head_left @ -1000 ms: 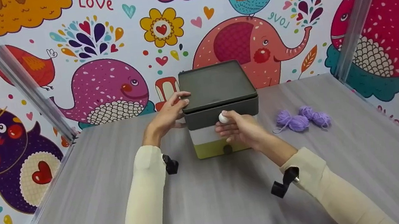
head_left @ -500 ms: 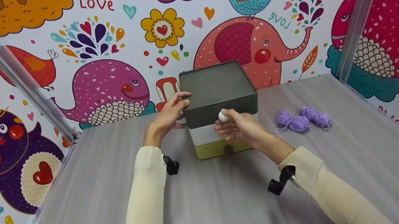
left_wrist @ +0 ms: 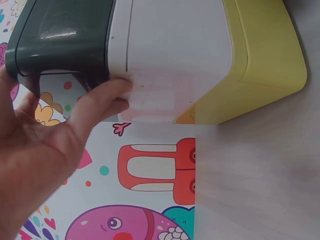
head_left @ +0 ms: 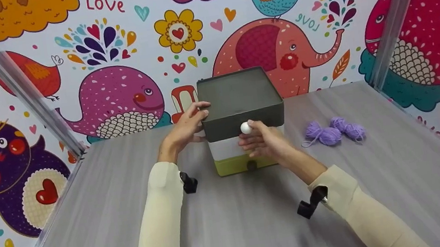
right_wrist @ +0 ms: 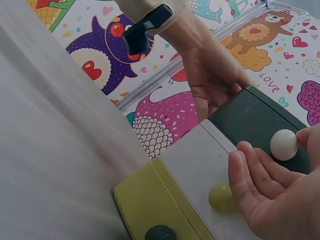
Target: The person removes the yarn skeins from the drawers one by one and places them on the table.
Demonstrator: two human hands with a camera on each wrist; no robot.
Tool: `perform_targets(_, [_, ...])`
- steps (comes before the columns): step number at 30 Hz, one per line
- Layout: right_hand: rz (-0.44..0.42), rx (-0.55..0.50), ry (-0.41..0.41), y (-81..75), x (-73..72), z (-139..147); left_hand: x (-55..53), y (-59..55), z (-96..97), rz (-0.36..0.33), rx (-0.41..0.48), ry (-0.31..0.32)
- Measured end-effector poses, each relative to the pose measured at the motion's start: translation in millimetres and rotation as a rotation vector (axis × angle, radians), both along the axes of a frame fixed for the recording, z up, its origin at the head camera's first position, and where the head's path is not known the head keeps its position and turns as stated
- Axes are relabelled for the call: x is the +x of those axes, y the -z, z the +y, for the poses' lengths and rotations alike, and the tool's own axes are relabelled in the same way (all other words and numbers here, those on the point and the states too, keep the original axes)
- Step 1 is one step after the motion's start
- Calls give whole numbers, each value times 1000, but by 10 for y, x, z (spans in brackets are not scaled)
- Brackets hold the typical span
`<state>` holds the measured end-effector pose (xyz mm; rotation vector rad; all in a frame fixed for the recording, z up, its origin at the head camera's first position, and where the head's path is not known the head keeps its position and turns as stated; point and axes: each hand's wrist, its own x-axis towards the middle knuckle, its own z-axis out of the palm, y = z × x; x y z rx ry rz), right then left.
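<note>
A small stacked drawer box (head_left: 237,89) stands on the table, with a dark green top drawer (head_left: 225,128), a white middle drawer (head_left: 225,149) and a yellow bottom one (head_left: 230,166). My left hand (head_left: 184,128) grips its left side near the top. In the left wrist view the thumb (left_wrist: 107,95) lies against the white part. My right hand (head_left: 267,140) holds the white round knob (right_wrist: 283,145) of the top drawer between thumb and fingers. Below that hand show a yellow-green knob (right_wrist: 221,197) and a dark knob (right_wrist: 160,233). The top drawer looks flush with the box.
Purple yarn balls (head_left: 329,134) lie in a group on the grey table (head_left: 225,225), right of the box. Behind the box stands a wall (head_left: 183,69) with printed cartoon animals. Metal posts (head_left: 391,20) frame the left and right sides.
The dark gap above the top drawer's front, seen a second ago, is gone; the drawer has moved in. Both hands keep nearly the same places.
</note>
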<state>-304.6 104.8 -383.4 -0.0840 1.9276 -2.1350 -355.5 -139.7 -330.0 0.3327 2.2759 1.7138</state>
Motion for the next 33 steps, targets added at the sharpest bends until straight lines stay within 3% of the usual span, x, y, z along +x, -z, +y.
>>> perform_targets(9, [-6, 17, 13, 25, 63, 195, 22, -24, 2, 4, 5, 5])
perform_targets(17, [25, 128, 26, 74, 120, 380, 23, -29, -3, 6, -5, -2])
perform_targets(26, [-18, 177, 105, 131, 127, 395, 6, -4, -1, 4, 4, 6])
perform_targets(33, [-32, 190, 87, 178, 131, 392, -1, 5, -5, 2, 9, 7])
